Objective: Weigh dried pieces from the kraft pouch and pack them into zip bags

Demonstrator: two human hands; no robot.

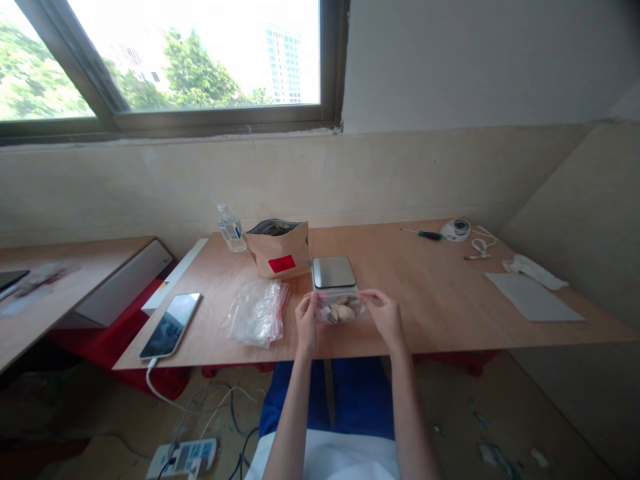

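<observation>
Between my hands is a small clear zip bag with a few pale brown pieces inside; their kind I cannot make out. My left hand pinches the bag's upper left corner, and my right hand pinches its upper right corner along the reddish zip strip. Just behind the bag sits a digital scale with a bare metal plate. A brown paper pouch with a red label stands open at the top, left of the scale. A stack of clear zip bags lies left of my left hand.
A phone with a charging cable lies at the left, near a plastic bottle. Toward the right are a screwdriver, a white dome camera, a white sheet and a crumpled white cloth-like item. A power strip is on the floor.
</observation>
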